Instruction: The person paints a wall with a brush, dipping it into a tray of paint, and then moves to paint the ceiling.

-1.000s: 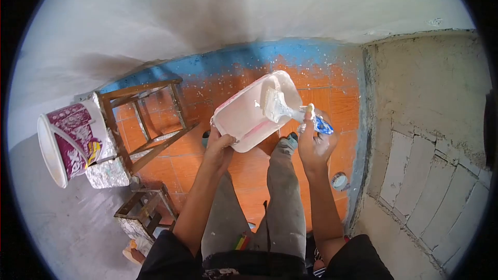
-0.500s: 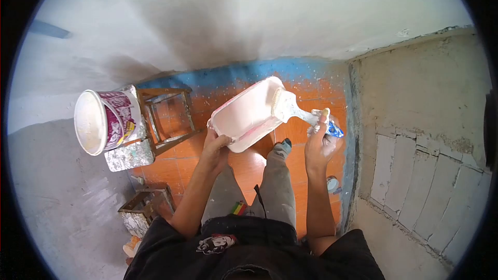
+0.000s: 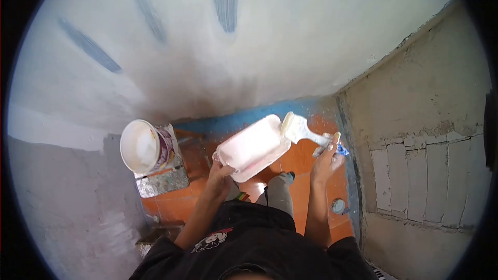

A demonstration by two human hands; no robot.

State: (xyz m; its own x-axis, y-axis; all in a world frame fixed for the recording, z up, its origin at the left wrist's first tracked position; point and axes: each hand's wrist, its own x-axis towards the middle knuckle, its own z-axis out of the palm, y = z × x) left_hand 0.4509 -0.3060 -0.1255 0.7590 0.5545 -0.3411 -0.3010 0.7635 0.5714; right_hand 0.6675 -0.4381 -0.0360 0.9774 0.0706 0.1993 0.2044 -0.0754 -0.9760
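Note:
My left hand grips the near left corner of a white paint tray, thumb over the rim. The tray is held tilted above the floor, and its inside is coated white. In my right hand is a wide paintbrush, its blue-tipped handle wrapped by my fingers. White paint covers the brush, and its bristles point left, right at the tray's right rim.
A paint bucket stands on a paint-spattered stool at left. Grey streaks mark the white wall ahead. A rough bare wall rises at right. A small round can sits on the orange tile floor.
The view has tipped up, showing more of the wall and its streaks. The brush has come out of the tray to just beyond its right rim, still in my right hand.

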